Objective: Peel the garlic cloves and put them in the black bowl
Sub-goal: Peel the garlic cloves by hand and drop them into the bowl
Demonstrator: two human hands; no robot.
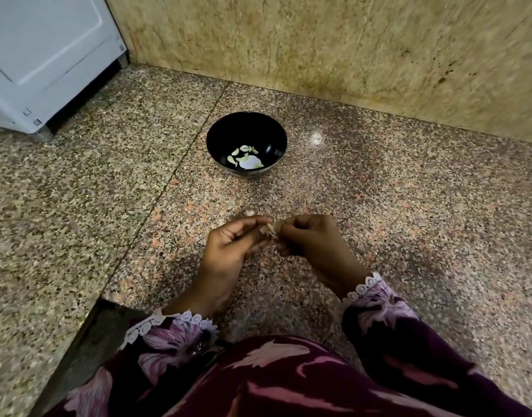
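Garlic clove (269, 229), pale and papery, is showing only partly between fingertips; left hand (228, 251) and right hand (310, 242) are pinching it, at 6 o'clock from black bowl (246, 144) holding peeled cloves (243, 153).

Counter (379, 206): polished speckled granite. Black bowl (225, 130): glossy, possibly ceramic. Wall (319, 40): smooth mottled stone. Sleeves (174, 329): printed cloth, lace-trimmed.
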